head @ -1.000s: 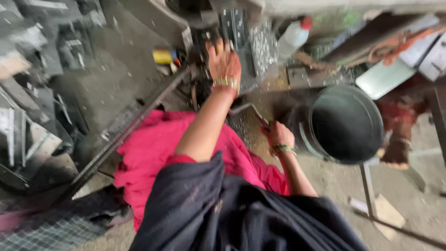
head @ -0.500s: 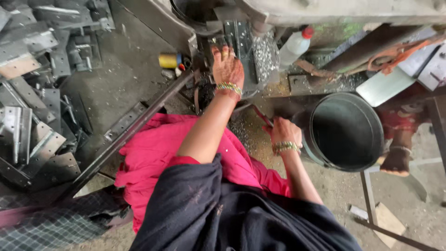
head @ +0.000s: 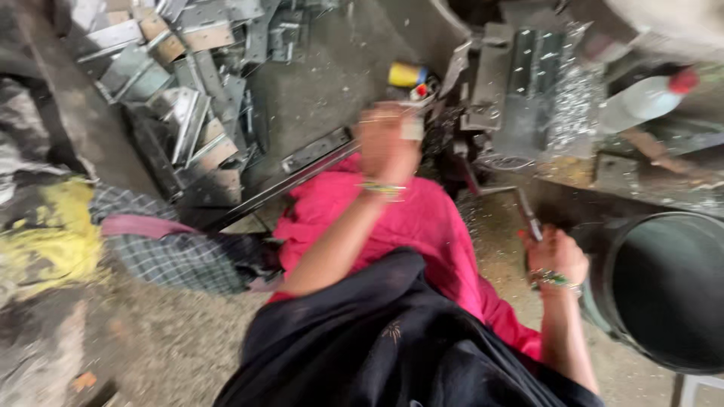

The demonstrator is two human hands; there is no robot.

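Note:
My left hand (head: pixel 385 143) is blurred with motion, raised over my pink-clad lap, with a small pale metal piece (head: pixel 412 129) pinched at its fingertips. It is just short of the grey machine bed (head: pixel 520 90), which is strewn with shiny metal shavings. My right hand (head: pixel 556 256) rests low at the right, closed in a fist around a thin dark metal tool (head: pixel 528 215) that points up toward the machine. Both wrists wear bangles.
A large dark round bucket (head: pixel 667 226) stands right beside my right hand. A heap of bent metal brackets (head: pixel 188 113) lies at the upper left. A yellow can (head: pixel 407 74), a long metal bar (head: pixel 302 177) and a pale red-capped bottle (head: pixel 641 102) are near the machine.
My left hand has pulled back from the machine toward me and now carries a small piece. The view has swung left and down. My right hand keeps its grip on the tool.

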